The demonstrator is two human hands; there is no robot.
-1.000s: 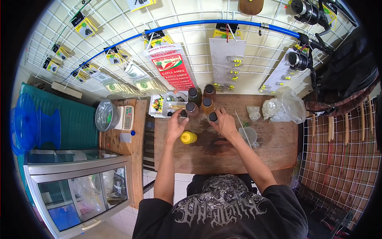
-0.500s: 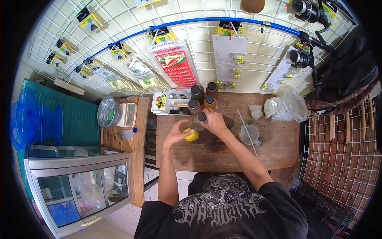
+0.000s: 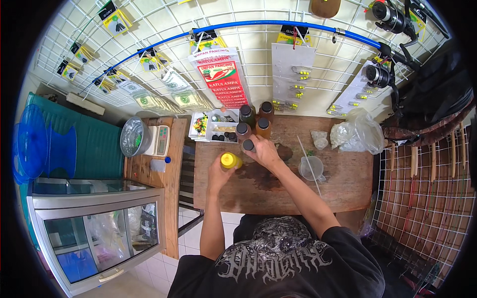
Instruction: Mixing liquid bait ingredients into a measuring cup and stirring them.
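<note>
My left hand (image 3: 217, 175) is wrapped round a yellow bottle (image 3: 230, 160) at the left part of the wooden table. Just to its right, my right hand (image 3: 266, 153) grips a small bottle with a dark cap (image 3: 249, 145); its body is mostly hidden by the fingers. Close behind that hand stand several dark-capped bottles: one with orange-brown liquid (image 3: 263, 130), a brownish one (image 3: 243, 131), a dark green one (image 3: 246, 115) and a reddish-brown one (image 3: 266, 110).
A white organiser tray (image 3: 206, 136) sits left of the bottles. Towards the right are a clear measuring cup (image 3: 311, 169), a thin stick (image 3: 301, 144) and clear plastic bags (image 3: 355, 134). A kitchen scale (image 3: 161, 141) and metal bowl (image 3: 135, 136) stand on the left side table.
My left hand has closed round the yellow bottle and shifted it slightly left and away from me. My right hand, holding the dark-capped bottle, has moved slightly left.
</note>
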